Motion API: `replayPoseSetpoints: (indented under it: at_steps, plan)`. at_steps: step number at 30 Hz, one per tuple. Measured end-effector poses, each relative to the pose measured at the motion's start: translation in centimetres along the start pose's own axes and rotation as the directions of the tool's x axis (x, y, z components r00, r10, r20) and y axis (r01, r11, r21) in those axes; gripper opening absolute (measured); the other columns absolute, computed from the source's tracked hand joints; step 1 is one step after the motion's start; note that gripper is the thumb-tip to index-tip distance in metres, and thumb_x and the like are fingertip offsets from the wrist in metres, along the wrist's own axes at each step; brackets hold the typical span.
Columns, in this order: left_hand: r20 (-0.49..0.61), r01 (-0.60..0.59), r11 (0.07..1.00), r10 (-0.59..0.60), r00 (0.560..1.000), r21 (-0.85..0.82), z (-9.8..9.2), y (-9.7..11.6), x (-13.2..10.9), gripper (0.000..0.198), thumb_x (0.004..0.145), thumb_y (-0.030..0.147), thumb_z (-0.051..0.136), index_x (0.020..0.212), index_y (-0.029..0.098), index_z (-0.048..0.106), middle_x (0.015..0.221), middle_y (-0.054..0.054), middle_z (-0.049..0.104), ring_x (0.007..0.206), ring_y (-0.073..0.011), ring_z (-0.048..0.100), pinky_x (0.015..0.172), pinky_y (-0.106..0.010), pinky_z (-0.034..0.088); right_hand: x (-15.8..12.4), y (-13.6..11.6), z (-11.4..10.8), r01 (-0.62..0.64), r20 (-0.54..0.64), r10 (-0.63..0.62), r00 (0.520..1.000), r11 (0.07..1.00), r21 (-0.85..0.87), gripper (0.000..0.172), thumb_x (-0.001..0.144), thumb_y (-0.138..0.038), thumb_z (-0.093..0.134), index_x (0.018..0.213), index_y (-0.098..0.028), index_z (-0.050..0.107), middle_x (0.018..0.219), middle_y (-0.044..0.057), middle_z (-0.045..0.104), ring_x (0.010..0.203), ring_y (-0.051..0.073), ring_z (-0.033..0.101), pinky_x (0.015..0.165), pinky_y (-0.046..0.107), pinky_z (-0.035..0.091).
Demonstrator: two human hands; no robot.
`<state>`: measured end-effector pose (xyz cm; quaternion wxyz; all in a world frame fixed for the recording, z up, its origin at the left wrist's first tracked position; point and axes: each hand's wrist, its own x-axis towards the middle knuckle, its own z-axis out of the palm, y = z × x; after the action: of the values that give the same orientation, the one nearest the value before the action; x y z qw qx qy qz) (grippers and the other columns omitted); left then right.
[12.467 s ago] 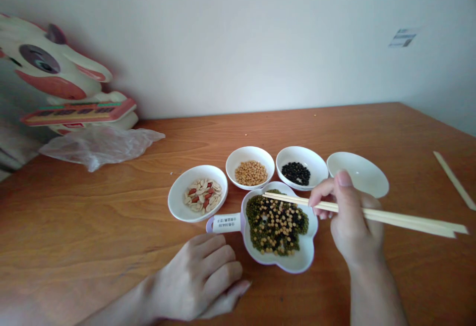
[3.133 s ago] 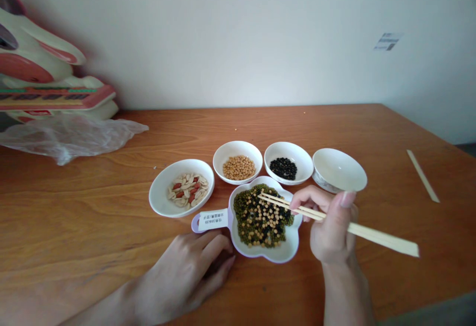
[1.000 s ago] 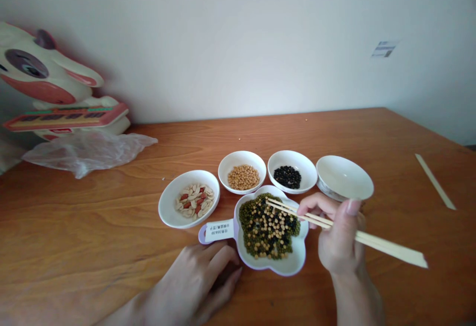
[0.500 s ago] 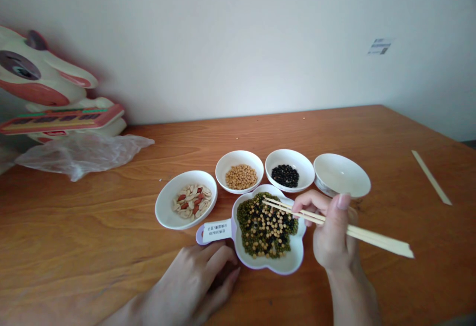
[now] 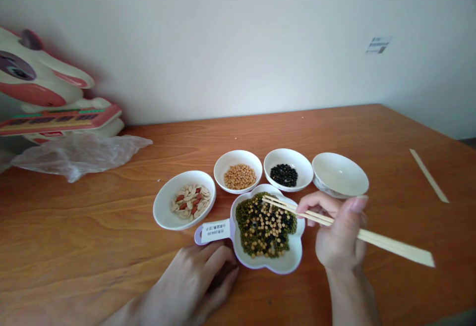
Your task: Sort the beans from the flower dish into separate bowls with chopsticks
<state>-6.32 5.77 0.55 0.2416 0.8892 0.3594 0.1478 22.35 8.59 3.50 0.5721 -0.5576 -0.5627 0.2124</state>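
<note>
My right hand (image 5: 342, 227) is closed on a pair of light wooden chopsticks (image 5: 394, 247). Their tips touch the beans (image 5: 267, 222) near the far side of a flower-shaped white dish (image 5: 296, 256) with a lilac rim. The beans are a mix of green, black and yellow ones. To the left of the dish, my left hand (image 5: 201, 271) rests on the table, fingers loosely bent and apart, beside the labelled handle (image 5: 215, 231). Behind the dish stand a bowl of yellow beans (image 5: 240, 176) and a bowl of black beans (image 5: 284, 174).
A white bowl (image 5: 340, 172) with nothing visible inside stands at the right. Left is a bowl of pale seeds and reddish nuts (image 5: 190, 202). A paper chopstick sleeve or strip (image 5: 429, 176) lies far right. A plastic bag (image 5: 82, 152) and toy keyboard (image 5: 59, 120) sit back left.
My right hand has shifted slightly right and the chopsticks' rear ends have swung right and down. The tips stay among the beans. My left hand looks the same.
</note>
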Motion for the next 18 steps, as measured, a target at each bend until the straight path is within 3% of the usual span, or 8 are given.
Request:
replayPoseSetpoints:
  at_steps: [2,4,7,9,11,14,15,18]
  plan:
    - [-0.002,-0.005,1.0,0.005,1.0,0.003,0.0,0.0,0.0,0.013,0.106,0.018,0.052,0.111,0.028,0.059,0.097,0.001,0.075,0.076,-0.0159,0.071,0.065,-0.027,0.053,0.0,-0.5,-0.3,0.005,-0.081,-0.003,0.997,1.0,0.017,0.103,0.099,-0.085,0.003,0.058,-0.021,0.072,0.047,0.007,0.059,0.046,0.02,0.059,0.046,0.034,0.04]
    - [-0.005,-0.006,1.0,0.006,1.0,0.004,-0.1,0.1,0.0,0.012,0.106,0.018,0.052,0.111,0.028,0.059,0.096,0.001,0.075,0.076,-0.0158,0.072,0.065,-0.026,0.053,-0.2,-1.1,-0.6,0.02,-0.246,-0.009,0.969,0.999,0.043,0.1,0.101,-0.083,0.003,0.057,-0.022,0.069,0.05,0.008,0.06,0.048,0.022,0.061,0.05,0.035,0.044]
    - [-0.011,-0.005,1.0,0.005,1.0,0.007,-0.2,0.1,0.1,0.012,0.106,0.019,0.053,0.11,0.028,0.059,0.096,0.001,0.075,0.076,-0.0158,0.072,0.065,-0.026,0.053,-0.5,-2.0,-0.7,0.126,-0.5,-0.055,0.864,0.986,0.109,0.086,0.109,-0.066,0.007,0.059,-0.024,0.063,0.049,0.006,0.055,0.051,0.024,0.061,0.058,0.039,0.048]
    - [-0.011,-0.005,1.0,0.005,1.0,0.007,-0.1,0.1,0.1,0.011,0.106,0.019,0.053,0.109,0.027,0.059,0.096,0.001,0.075,0.075,-0.0158,0.071,0.065,-0.026,0.053,-0.5,-2.4,-0.1,0.21,-0.581,-0.087,0.81,0.967,0.147,0.08,0.111,-0.056,0.008,0.06,-0.025,0.061,0.048,0.005,0.051,0.051,0.025,0.06,0.06,0.039,0.049]
    - [-0.008,-0.003,1.0,0.003,1.0,0.006,0.0,0.0,0.0,0.011,0.106,0.018,0.053,0.109,0.027,0.06,0.096,0.001,0.075,0.075,-0.0158,0.072,0.065,-0.026,0.054,-0.4,-2.8,1.1,0.203,-0.559,-0.059,0.827,0.958,0.2,0.08,0.111,-0.056,0.008,0.061,-0.025,0.062,0.049,0.005,0.052,0.05,0.024,0.06,0.058,0.038,0.048]
    - [-0.007,0.002,1.0,-0.002,1.0,0.005,0.1,-0.1,-0.1,0.012,0.106,0.018,0.054,0.11,0.027,0.06,0.096,0.0,0.075,0.077,-0.0157,0.072,0.066,-0.026,0.055,-0.3,-3.2,3.0,0.028,-0.335,0.08,0.939,0.951,0.307,0.086,0.106,-0.073,0.012,0.063,-0.023,0.067,0.054,0.007,0.061,0.053,0.023,0.062,0.054,0.037,0.046]
    - [-0.009,0.002,1.0,-0.002,1.0,0.004,0.2,-0.2,-0.1,0.012,0.106,0.018,0.054,0.11,0.027,0.06,0.096,0.0,0.075,0.077,-0.0156,0.073,0.066,-0.026,0.055,-0.2,-3.3,3.3,-0.017,-0.272,0.113,0.956,0.943,0.332,0.087,0.104,-0.078,0.014,0.063,-0.023,0.068,0.055,0.008,0.062,0.055,0.024,0.063,0.054,0.036,0.047]
    - [-0.013,-0.005,1.0,0.005,1.0,-0.002,0.1,-0.1,0.0,0.013,0.105,0.018,0.054,0.11,0.027,0.061,0.095,0.001,0.075,0.075,-0.015,0.072,0.065,-0.026,0.055,-0.2,-3.2,2.8,-0.002,-0.295,0.101,0.95,0.948,0.319,0.089,0.104,-0.078,0.012,0.062,-0.022,0.068,0.057,0.008,0.064,0.057,0.024,0.065,0.056,0.037,0.048]
